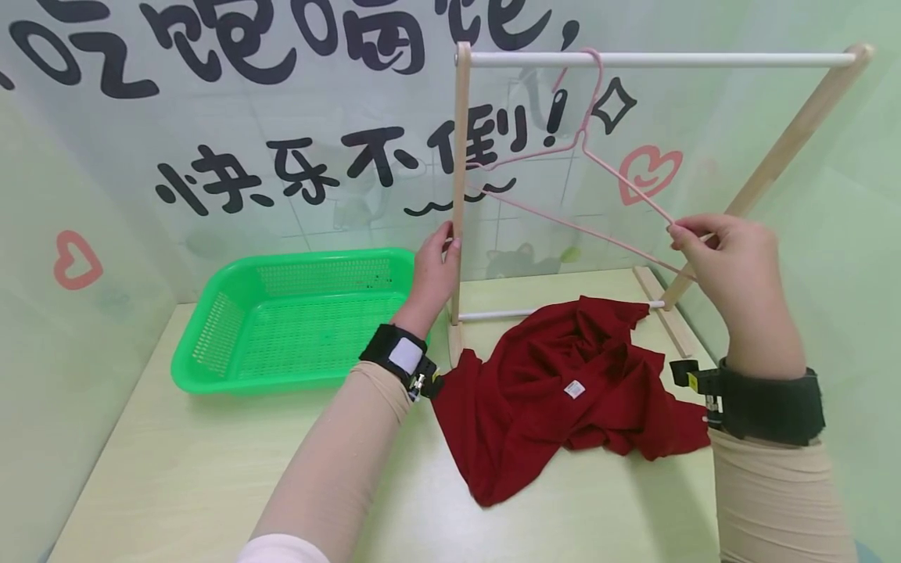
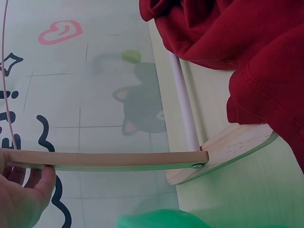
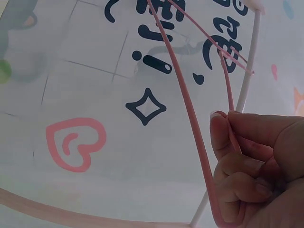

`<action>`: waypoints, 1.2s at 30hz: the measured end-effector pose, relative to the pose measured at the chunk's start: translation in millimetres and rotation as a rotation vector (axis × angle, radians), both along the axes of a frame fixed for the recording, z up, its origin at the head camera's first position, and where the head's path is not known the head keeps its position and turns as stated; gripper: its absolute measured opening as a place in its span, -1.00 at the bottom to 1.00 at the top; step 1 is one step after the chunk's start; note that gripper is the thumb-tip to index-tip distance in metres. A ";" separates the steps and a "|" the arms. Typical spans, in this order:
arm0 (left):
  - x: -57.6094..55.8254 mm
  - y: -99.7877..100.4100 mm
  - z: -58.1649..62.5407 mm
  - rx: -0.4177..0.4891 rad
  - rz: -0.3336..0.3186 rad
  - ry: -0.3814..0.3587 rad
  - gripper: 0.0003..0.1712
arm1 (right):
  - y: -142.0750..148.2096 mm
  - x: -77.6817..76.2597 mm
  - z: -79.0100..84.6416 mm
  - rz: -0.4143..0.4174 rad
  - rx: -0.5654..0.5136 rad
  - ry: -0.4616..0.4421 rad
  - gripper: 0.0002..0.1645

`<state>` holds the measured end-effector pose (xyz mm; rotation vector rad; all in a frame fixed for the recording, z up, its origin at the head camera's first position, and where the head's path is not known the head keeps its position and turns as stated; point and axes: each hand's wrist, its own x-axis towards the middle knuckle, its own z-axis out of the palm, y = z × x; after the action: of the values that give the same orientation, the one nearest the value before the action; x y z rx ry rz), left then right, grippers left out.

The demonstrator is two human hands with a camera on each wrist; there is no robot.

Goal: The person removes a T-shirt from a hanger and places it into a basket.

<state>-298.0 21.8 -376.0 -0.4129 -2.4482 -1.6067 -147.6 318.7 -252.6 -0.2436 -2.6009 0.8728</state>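
A pink clothes hanger (image 1: 629,184) hooks over the white top bar of a small clothes rack (image 1: 662,60). At the hanger's right shoulder, my right hand (image 1: 742,262) pinches the thin wire between thumb and fingers, as the right wrist view also shows for the hanger (image 3: 183,90). My left hand (image 1: 435,270) grips the rack's left wooden post, its thumb on the near side; the post (image 2: 104,160) crosses the left wrist view. The hanger's left end passes by that post and is partly hidden. Below lies a crumpled dark red garment (image 1: 535,391) with a small white label.
A green plastic basket (image 1: 281,383) stands left of the rack on the pale wooden table (image 1: 176,477). The rack's lower white rod (image 1: 496,315) runs behind the garment. Behind stands a pale wall (image 1: 366,219) with black lettering and pink hearts.
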 end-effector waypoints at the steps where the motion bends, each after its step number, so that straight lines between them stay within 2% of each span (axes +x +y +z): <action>1: -0.1 -0.3 0.0 -0.001 0.001 0.002 -0.46 | -0.2 -0.2 -0.7 0.000 0.002 0.003 -0.49; 9: -0.8 0.2 2.4 0.007 -0.004 -0.009 -0.46 | -0.1 -1.8 -6.0 -0.018 0.051 0.064 -0.56; 18: -3.9 -0.9 5.0 0.068 0.012 -0.056 -0.46 | -0.8 -9.0 -9.4 -0.011 0.065 0.139 -0.61; 30: -6.2 3.0 5.2 0.080 0.020 -0.054 -0.47 | 4.6 -6.5 -11.9 -0.002 0.062 0.090 -0.53; 36: -4.5 2.5 4.0 0.111 -0.001 -0.052 -0.45 | 5.2 -3.3 -15.3 0.017 0.055 0.150 -0.51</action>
<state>-302.4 24.3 -372.0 -0.3598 -2.3813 -1.7657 -150.9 323.8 -267.9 -0.1357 -2.4871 0.7919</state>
